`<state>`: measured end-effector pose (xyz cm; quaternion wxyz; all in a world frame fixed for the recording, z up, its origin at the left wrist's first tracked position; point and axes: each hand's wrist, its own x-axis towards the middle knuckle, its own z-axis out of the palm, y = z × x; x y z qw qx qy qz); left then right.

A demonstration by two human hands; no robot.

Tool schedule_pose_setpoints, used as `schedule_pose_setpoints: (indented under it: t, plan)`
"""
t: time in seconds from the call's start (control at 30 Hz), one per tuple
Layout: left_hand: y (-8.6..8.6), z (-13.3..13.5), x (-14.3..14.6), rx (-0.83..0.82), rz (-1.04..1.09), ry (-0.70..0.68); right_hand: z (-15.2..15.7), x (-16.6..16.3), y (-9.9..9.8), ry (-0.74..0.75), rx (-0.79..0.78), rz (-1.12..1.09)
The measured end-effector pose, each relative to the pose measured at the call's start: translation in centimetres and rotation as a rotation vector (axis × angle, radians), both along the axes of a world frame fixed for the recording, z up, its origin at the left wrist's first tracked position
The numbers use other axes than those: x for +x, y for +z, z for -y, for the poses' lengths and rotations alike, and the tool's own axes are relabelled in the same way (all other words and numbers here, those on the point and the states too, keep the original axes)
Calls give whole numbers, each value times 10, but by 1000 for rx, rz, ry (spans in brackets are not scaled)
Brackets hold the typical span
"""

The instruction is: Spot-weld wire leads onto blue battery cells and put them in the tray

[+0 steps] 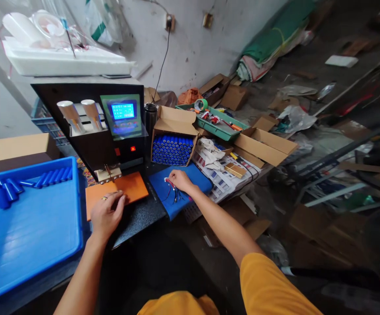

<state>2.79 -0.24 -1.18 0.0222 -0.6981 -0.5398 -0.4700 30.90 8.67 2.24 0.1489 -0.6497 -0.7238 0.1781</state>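
Note:
My left hand (106, 213) rests on the near edge of an orange board (124, 188) that lies under the spot-welder head (108, 173); its fingers are curled loosely and nothing shows in them. My right hand (179, 180) is pinched on a bundle of thin red and black wires (172, 189) lying on a blue wrapped battery pack (177, 192). Behind it an open carton (173, 140) is packed with blue cylindrical cells.
A black welding machine (111, 127) with a lit screen stands behind the board. A blue tray (29, 218) with several blue cells sits at left. Open cartons (262, 144), a green tray of tools (216, 122) and printed sheets lie at right. The floor beyond is littered with cardboard.

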Motion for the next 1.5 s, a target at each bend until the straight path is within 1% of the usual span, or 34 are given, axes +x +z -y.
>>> schedule_pose_setpoints:
  t: [0.1,0.23,0.37,0.5,0.63,0.77,0.83,0.9,0.97,1.03,1.13,1.2,1.3,1.4,1.5]
  plan:
    - [1,1,1,-20,4,24,15,1,-2,0,6,7]
    - [2,1,2,-31,7,51,30,0,-4,-23,-30,105]
    - [2,1,4,-32,1,66,33,-6,-4,-53,-80,198]
    - [0,0,4,-30,3,70,32,-12,-5,-87,-77,193]
    - [-5,-1,0,-71,27,52,31,-10,-7,-66,-56,56]
    - [-1,-1,1,-113,112,30,32,-9,-4,-153,74,-171]
    - [5,3,8,-110,205,-8,33,-14,0,-169,160,-299]
    - [13,10,22,-90,299,-68,36,-23,5,-144,236,-419]
    - [18,18,40,-71,328,-132,40,-37,10,-105,282,-517]
    - [20,24,57,-86,282,-178,45,-53,13,-75,290,-589]
    - [17,27,72,-131,192,-136,52,-78,16,-54,271,-648]
    - [13,27,72,-139,165,-74,55,-92,16,-47,264,-669]
    - [8,28,65,-120,177,-15,57,-106,15,-39,243,-713]
    - [9,29,56,-128,304,7,59,-114,16,-19,197,-788]
    - [15,30,45,-208,574,-16,60,-118,18,-13,169,-922]
